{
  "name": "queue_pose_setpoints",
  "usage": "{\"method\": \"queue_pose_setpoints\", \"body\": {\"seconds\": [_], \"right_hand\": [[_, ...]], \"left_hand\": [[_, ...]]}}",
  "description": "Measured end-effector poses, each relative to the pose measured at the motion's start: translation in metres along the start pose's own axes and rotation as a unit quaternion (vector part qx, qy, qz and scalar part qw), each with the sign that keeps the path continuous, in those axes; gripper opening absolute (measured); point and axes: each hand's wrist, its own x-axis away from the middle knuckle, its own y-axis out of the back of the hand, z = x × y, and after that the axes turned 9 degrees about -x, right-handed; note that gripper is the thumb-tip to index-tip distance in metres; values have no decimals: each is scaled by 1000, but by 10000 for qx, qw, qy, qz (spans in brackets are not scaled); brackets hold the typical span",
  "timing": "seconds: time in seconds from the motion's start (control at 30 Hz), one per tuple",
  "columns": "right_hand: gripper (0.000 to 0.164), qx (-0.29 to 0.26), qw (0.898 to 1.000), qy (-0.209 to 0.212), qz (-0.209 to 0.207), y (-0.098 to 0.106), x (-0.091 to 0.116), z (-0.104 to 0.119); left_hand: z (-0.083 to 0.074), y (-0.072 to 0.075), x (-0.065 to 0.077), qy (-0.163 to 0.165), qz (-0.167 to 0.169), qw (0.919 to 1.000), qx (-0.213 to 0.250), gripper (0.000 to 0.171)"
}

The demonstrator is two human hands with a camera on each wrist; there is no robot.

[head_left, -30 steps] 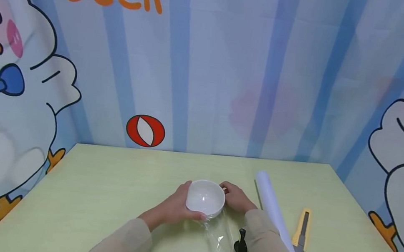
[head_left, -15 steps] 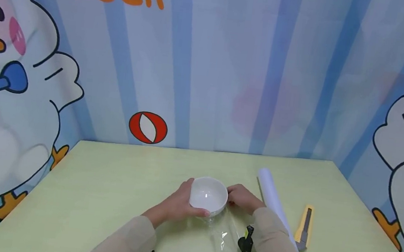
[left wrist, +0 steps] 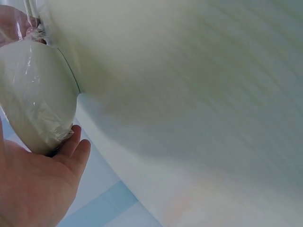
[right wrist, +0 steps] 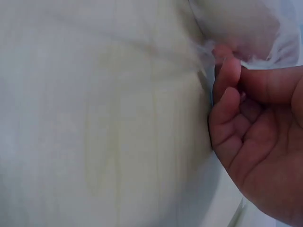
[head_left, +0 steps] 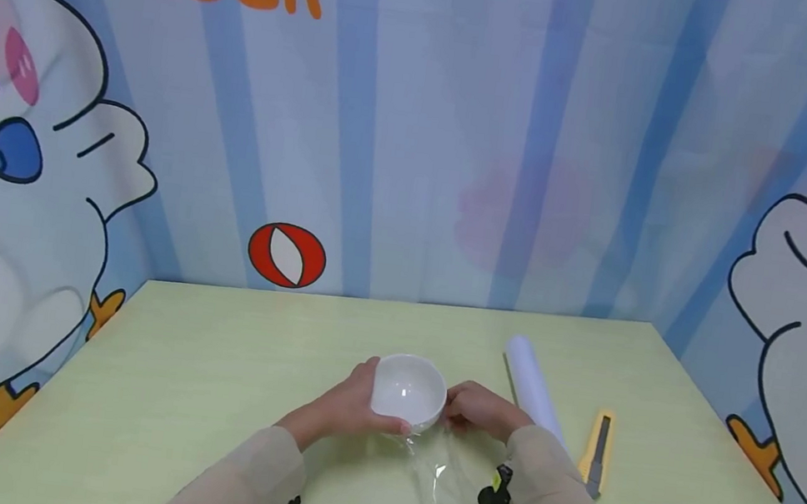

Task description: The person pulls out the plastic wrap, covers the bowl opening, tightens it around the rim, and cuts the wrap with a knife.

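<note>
A white bowl (head_left: 410, 391) is held up over the table with its hollow side facing the head view. My left hand (head_left: 347, 405) grips its left side, thumb along the near rim. Thin clear plastic film (left wrist: 35, 80) clings to the bowl's outside in the left wrist view, and a loose length hangs below the bowl in the head view. At the bowl's right side, my right hand (head_left: 485, 412) pinches gathered film between thumb and curled fingers, seen close up in the right wrist view, where the bowl's outer wall appears behind the film.
A long pale roll (head_left: 532, 386) lies on the pale green table (head_left: 248, 351), partly behind the right forearm. Right of it lies a yellow box cutter (head_left: 596, 454). A printed cloth backdrop (head_left: 437, 164) rises behind the table. Each wrist carries a small black camera mount (head_left: 495, 494).
My right hand has slid from the bowl's upper right rim a little down and outward, drawing along the film's edge. My left hand keeps its grip on the bowl.
</note>
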Motion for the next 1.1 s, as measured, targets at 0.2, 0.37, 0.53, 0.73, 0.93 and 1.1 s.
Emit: {"method": "queue_pose_setpoints", "body": {"seconds": [0.2,0.37,0.53,0.73,0.93,1.1], "right_hand": [[18,151,9999,-52,-40,-2,10,4],[30,861,9934,-200,-727,-11,30,18],[43,1574,9830,-166,-926,-21,61,28],[59,2011,9773,120,-653,-45,83,27],[60,2545,9624,734,-599,-74,83,20],[61,3268,9352,598,-1228,-92,77,22]], "left_hand": [[-1,1,-1,5,-5,10000,-64,102],[-4,1,1,185,29,9998,-54,104],[-7,3,5,494,-13,9985,-245,107],[-13,3,8,775,-74,9963,-366,109],[-17,-1,7,948,-197,9947,-349,111],[-20,-5,6,1066,-276,9932,-379,113]]}}
